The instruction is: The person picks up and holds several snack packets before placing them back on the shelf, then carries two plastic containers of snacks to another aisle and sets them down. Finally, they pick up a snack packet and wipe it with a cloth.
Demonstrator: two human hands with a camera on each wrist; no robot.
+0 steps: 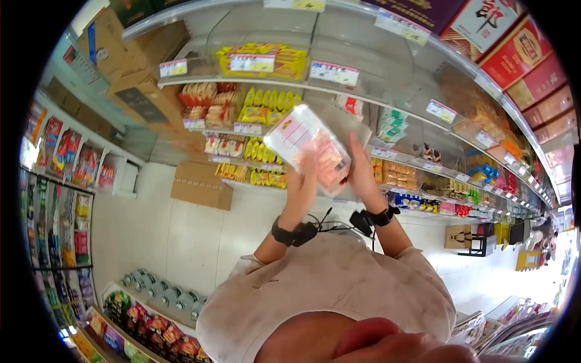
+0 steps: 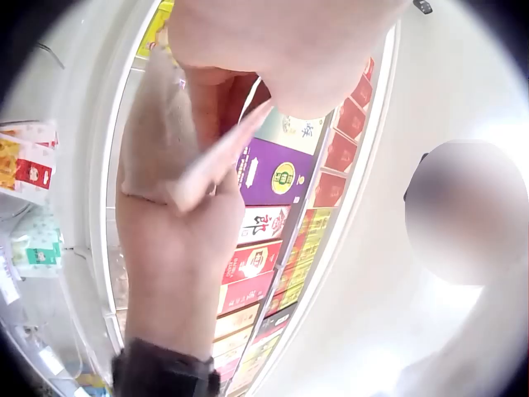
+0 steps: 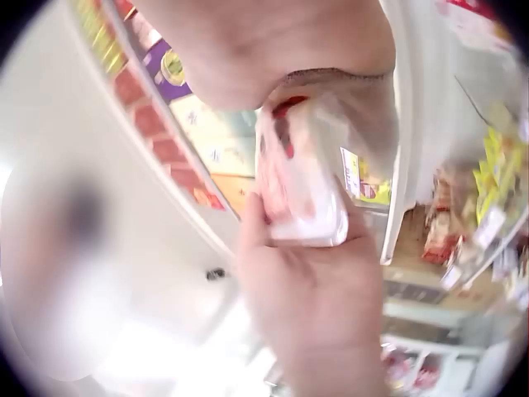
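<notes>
My left hand (image 1: 302, 181) grips a clear plastic packet (image 1: 301, 134) with pink pieces inside and a white printed label. In the right wrist view the thumb and fingers of this hand lie along opposite sides of the packet (image 3: 307, 186). Close beside it, my right hand (image 1: 363, 172) holds a flat grey-beige piece (image 1: 344, 124), which stands behind the packet. The left wrist view shows the right thumb lying across the flat piece (image 2: 159, 136); the other right fingers are mostly hidden. Both hands are raised before the shelves.
A shop shelf (image 1: 284, 81) with price tags runs in front of me, carrying yellow packets (image 1: 266, 60) and other snacks. Gift boxes (image 1: 526, 48) stand on top at the right. A cardboard box (image 1: 201, 185) lies on the floor. Large bottles (image 1: 163, 290) stand at the lower left.
</notes>
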